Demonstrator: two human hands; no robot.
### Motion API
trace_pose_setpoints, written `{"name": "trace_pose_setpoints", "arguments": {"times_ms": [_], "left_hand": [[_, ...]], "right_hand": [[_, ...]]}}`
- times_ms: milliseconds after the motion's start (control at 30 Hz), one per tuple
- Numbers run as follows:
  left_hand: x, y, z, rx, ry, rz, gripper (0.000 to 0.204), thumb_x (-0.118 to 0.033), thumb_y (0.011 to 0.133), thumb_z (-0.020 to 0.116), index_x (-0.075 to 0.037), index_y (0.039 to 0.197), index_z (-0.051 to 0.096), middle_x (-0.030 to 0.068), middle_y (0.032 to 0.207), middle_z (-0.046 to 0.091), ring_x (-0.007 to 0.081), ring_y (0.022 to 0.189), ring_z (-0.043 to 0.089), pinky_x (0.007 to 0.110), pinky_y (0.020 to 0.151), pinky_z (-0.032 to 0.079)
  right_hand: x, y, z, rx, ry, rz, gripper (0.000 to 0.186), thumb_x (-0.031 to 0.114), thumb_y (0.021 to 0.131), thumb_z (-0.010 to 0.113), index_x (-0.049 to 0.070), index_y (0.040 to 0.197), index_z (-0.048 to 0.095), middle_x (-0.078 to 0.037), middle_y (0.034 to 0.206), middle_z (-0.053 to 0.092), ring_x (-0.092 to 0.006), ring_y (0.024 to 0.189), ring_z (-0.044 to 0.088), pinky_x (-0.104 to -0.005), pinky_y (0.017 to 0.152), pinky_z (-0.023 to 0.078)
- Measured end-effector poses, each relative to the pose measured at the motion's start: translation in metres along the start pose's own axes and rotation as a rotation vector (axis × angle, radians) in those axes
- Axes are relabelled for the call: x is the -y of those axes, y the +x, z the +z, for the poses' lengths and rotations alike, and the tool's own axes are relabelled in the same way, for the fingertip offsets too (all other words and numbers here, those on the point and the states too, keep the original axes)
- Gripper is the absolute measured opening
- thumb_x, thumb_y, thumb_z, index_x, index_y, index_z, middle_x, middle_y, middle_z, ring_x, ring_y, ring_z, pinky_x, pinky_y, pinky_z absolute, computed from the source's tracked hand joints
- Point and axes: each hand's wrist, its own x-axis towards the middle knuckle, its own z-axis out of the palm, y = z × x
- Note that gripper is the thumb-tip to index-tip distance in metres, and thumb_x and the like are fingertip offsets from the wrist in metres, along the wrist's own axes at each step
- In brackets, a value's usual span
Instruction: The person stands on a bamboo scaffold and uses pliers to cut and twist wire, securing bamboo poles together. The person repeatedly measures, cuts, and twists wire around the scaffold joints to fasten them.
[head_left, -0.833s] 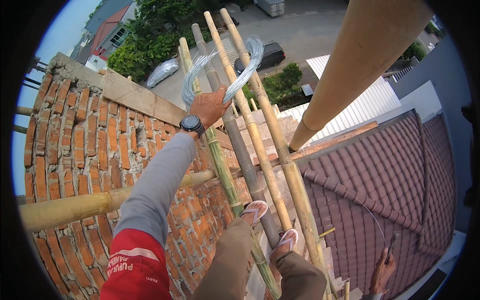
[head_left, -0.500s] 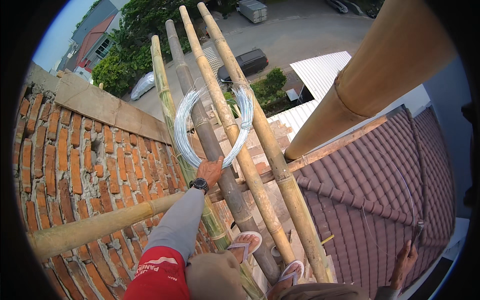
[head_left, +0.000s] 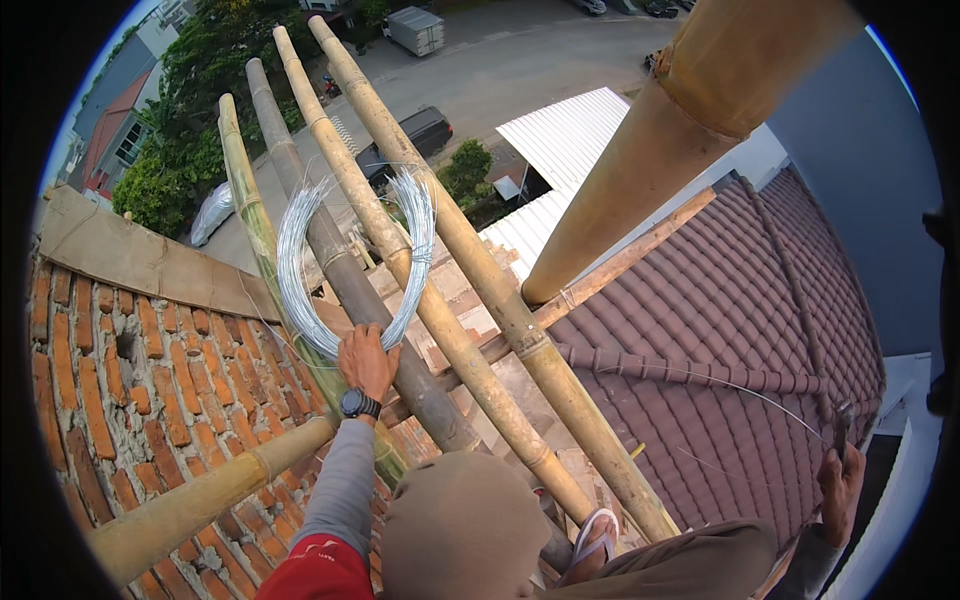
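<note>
My left hand (head_left: 368, 360), below a wristwatch, has its fingers closed on the bottom of a coil of silver wire (head_left: 298, 280), which lies across bamboo poles, one greenish (head_left: 249, 186), one dark (head_left: 425, 405), and tan ones (head_left: 470, 372). My right hand (head_left: 840, 478), low at the far right, grips a metal hand tool (head_left: 843, 425) upright, over the tiled roof. A loose strand of wire (head_left: 750, 391) arcs leftward from near the tool. My bent knees (head_left: 465, 520) are below the coil, and a sandalled foot (head_left: 595, 540) is on the poles.
A brick wall (head_left: 150, 400) with a board (head_left: 140, 250) stands left, a horizontal bamboo (head_left: 200, 485) before it. A thick upright bamboo (head_left: 640, 160) rises at the right, beside a wooden beam (head_left: 640, 250). Below lie a tiled roof (head_left: 680, 330), white metal roofing (head_left: 555, 140) and a street with vehicles (head_left: 500, 70).
My left hand and the coil have come down nearer me onto the poles. My knees have risen into view as if crouched lower. The view has shifted, with the poles now further left.
</note>
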Motion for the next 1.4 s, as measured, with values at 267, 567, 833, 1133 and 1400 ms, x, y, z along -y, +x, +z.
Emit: {"name": "trace_pose_setpoints", "arguments": {"times_ms": [267, 567, 833, 1133, 1400], "left_hand": [[-0.112, 0.016, -0.106, 0.251, -1.121, 0.493, 0.053, -0.045, 0.093, 0.072, -0.004, 0.125, 0.067, 0.0118, 0.114, 0.071, 0.0237, 0.107, 0.065, 0.039, 0.096, 0.049], [-0.103, 0.044, -0.170, 0.673, -1.641, 0.750, 0.063, -0.052, 0.105, 0.047, 0.002, 0.081, 0.069, 0.0135, 0.077, 0.067, 0.0206, 0.075, 0.063, 0.031, 0.070, 0.049], [-0.128, -0.039, -0.067, 1.784, -0.972, 0.436, 0.067, -0.060, 0.105, 0.046, 0.001, 0.113, 0.070, 0.0126, 0.104, 0.074, 0.0237, 0.096, 0.068, 0.036, 0.088, 0.052], [-0.116, -0.091, -0.022, 0.924, -1.952, -0.399, 0.041, -0.047, 0.110, 0.041, -0.012, 0.124, 0.058, 0.0065, 0.119, 0.067, 0.0203, 0.111, 0.062, 0.038, 0.099, 0.049], [-0.045, -0.098, -0.038, 0.356, -2.129, -0.451, 0.032, -0.046, 0.111, 0.042, -0.017, 0.109, 0.055, -0.0063, 0.063, 0.019, 0.0080, 0.054, 0.025, 0.028, 0.059, 0.037]], "right_hand": [[0.128, 0.033, 0.048, 0.230, -0.095, -0.203, 0.066, 0.061, 0.089, 0.072, 0.002, 0.071, 0.050, 0.001, 0.063, 0.038, -0.0101, 0.060, 0.034, -0.0317, 0.053, 0.028], [0.129, 0.063, 0.092, 0.467, 0.282, -0.154, 0.056, 0.048, 0.096, 0.071, 0.004, 0.068, 0.051, 0.003, 0.058, 0.038, -0.0069, 0.057, 0.034, -0.0303, 0.050, 0.027], [0.101, 0.069, 0.140, 0.600, 0.658, -0.221, 0.045, 0.043, 0.101, 0.067, -0.001, 0.095, 0.076, 0.004, 0.061, 0.052, -0.0047, 0.060, 0.045, -0.0283, 0.051, 0.035], [0.063, 0.048, 0.234, 0.724, 1.012, -0.101, 0.048, 0.047, 0.103, 0.062, 0.005, 0.081, 0.066, 0.004, 0.063, 0.048, -0.0048, 0.056, 0.042, -0.0260, 0.050, 0.032], [0.024, 0.027, 0.270, 0.740, 1.333, 0.034, 0.051, 0.048, 0.108, 0.051, 0.005, 0.084, 0.063, -0.008, 0.067, 0.062, -0.0077, 0.044, 0.040, -0.0248, 0.042, 0.031]]}}
